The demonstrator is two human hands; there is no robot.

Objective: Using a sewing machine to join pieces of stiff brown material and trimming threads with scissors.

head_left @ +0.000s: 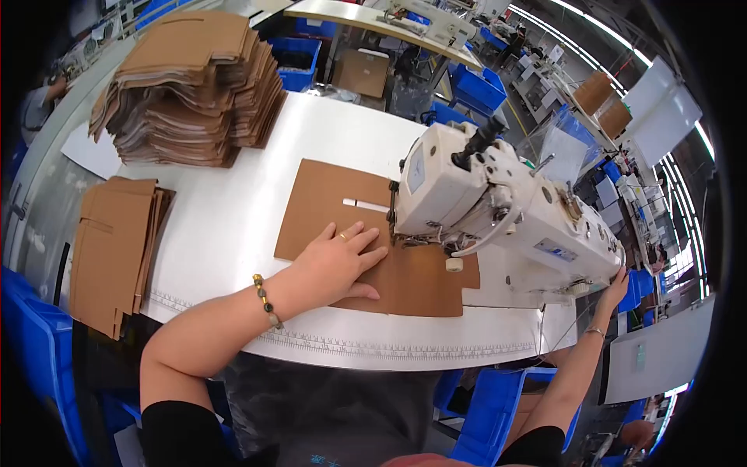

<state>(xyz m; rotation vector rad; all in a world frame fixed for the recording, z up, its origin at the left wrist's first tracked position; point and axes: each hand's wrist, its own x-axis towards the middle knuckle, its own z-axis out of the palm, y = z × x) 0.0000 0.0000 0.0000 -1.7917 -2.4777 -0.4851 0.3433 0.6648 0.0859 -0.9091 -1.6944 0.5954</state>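
Note:
A flat brown piece (311,206) with a slot lies under the needle area of a white sewing machine (443,175). My left hand (342,265) rests open on that piece, fingers spread, left of the presser foot, with a beaded bracelet on the wrist. My right hand (615,286) reaches to the machine's far right end and grips what looks like its handwheel, which is largely hidden. The brown piece extends beneath the machine head, so part of it is out of sight.
On the white table (210,280), a tall stack of brown pieces (179,54) stands back left and a smaller stack (109,249) front left. Blue bins (482,89) surround the table. More workstations recede rightward. A co-worker's arm (43,101) shows at the far left.

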